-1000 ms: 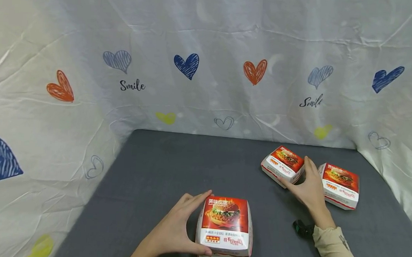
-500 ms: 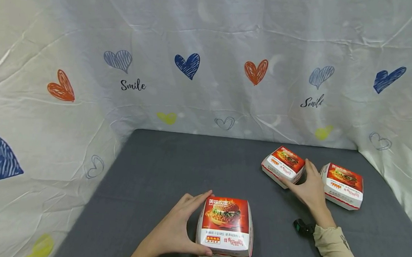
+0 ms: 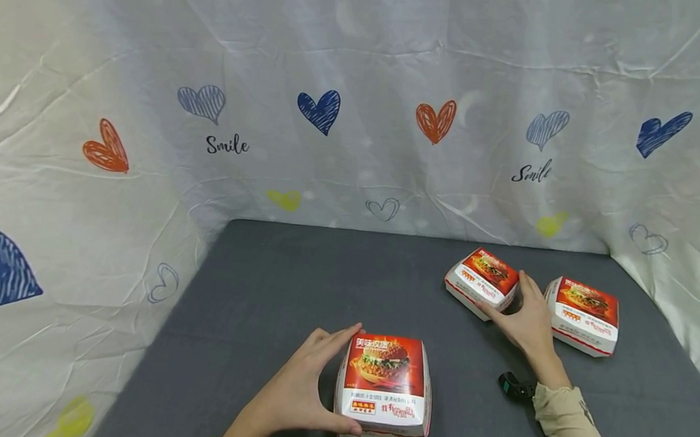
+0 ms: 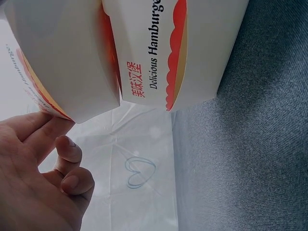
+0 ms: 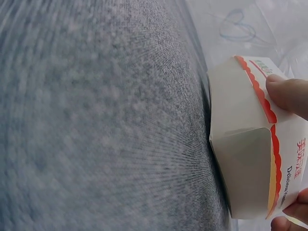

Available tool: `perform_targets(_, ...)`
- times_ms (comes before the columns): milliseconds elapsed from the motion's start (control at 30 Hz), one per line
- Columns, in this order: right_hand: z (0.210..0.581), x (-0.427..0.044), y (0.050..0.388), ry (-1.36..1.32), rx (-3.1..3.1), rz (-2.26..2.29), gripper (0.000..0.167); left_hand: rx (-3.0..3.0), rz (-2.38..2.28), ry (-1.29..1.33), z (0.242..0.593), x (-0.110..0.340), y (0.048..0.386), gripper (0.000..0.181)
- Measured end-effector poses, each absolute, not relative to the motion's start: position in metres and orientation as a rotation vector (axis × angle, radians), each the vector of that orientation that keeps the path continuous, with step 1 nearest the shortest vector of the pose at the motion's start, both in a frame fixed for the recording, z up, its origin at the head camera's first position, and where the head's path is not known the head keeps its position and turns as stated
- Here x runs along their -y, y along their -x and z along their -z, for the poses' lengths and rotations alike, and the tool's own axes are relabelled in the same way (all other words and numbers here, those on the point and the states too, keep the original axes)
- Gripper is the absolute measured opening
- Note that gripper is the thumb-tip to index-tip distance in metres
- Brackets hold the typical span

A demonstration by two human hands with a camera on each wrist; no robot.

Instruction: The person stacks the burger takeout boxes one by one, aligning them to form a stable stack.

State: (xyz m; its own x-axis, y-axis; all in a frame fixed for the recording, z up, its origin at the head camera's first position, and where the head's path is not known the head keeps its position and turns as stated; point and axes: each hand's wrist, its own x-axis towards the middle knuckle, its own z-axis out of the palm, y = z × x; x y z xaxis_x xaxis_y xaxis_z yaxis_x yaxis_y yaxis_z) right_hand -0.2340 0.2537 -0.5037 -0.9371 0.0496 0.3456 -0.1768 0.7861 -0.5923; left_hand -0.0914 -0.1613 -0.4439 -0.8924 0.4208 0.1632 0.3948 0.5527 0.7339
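Both hands at work here! The left hand (image 3: pixel 291 389), thumb and fingers spread wide, pinches the upper burger box (image 3: pixel 383 381) across its near and far sides. Directly beneath that grip sits the lower burger box (image 4: pixel 149 53), down on the desk (image 3: pixel 298 275); whether it bears the full weight, I can't tell. Farther out, the right hand (image 3: pixel 527 323) has the far burger box (image 3: pixel 483 277) between thumb and fingers, that one apparently resting on the desk. Just to the right of that hand, the spare burger box (image 3: pixel 581 316) goes unheld.

The step in hand looks like a steady double grip, one box per hand. Any lift on the right calls for a firm, level pinch without knocking the neighbour, while the left guards the stack's alignment.
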Motion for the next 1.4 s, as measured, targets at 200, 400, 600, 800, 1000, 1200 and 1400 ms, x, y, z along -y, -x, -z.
perform_targets(200,0.504,-0.253,0.233,-0.091,2.612,-0.935,0.109,-2.750,-1.282,-0.734,0.444,0.161,0.091,0.123)
perform_targets(400,0.500,-0.252,0.232,-0.097,2.584,-0.934,0.107,-2.751,-1.278,-0.734,0.444,0.162,0.092,0.123)
perform_targets(600,0.494,-0.250,0.229,-0.108,2.540,-0.919,0.106,-2.744,-1.286,-0.717,0.443,0.161,0.091,0.122)
perform_targets(800,0.485,-0.248,0.225,-0.117,2.494,-0.904,0.105,-2.742,-1.278,-0.712,0.443,0.161,0.092,0.122)
perform_targets(1000,0.479,-0.246,0.222,-0.136,2.464,-0.911,0.103,-2.743,-1.275,-0.711,0.443,0.161,0.092,0.121)
perform_targets(1200,0.476,-0.245,0.220,-0.150,2.445,-0.931,0.102,-2.756,-1.272,-0.717,0.443,0.160,0.091,0.122)
perform_targets(1400,0.473,-0.244,0.218,-0.158,2.438,-0.932,0.102,-2.755,-1.271,-0.723,0.443,0.160,0.091,0.122)
